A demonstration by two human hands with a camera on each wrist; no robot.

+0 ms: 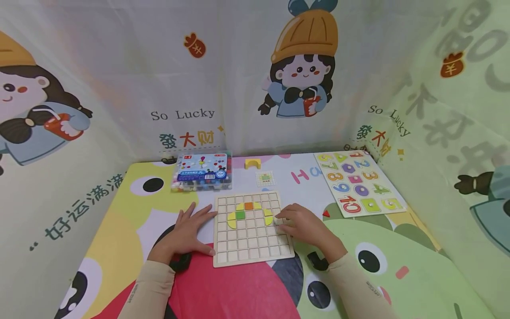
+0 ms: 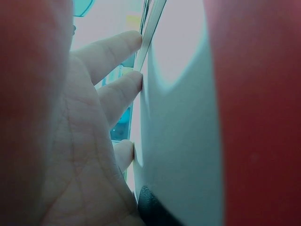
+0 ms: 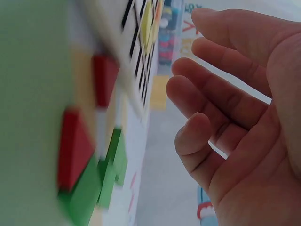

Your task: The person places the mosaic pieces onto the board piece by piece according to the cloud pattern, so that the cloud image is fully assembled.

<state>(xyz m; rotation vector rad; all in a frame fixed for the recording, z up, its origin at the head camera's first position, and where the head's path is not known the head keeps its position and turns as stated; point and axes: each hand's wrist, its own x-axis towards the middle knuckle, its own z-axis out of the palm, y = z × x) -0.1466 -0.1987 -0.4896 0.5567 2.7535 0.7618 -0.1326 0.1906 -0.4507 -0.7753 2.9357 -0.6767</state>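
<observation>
Head view, both hands' grips open at grid board (image 1: 255,248), bead box (image 1: 202,172), number puzzle (image 1: 358,182) behind.

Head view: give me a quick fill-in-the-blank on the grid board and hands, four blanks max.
1. The left hand rests flat against the ____ edge of the wooden grid board.
2. The single square tile in the board's second row is ____.
3. The number puzzle lies to the board's ____.

Missing words: left; orange; right
</observation>
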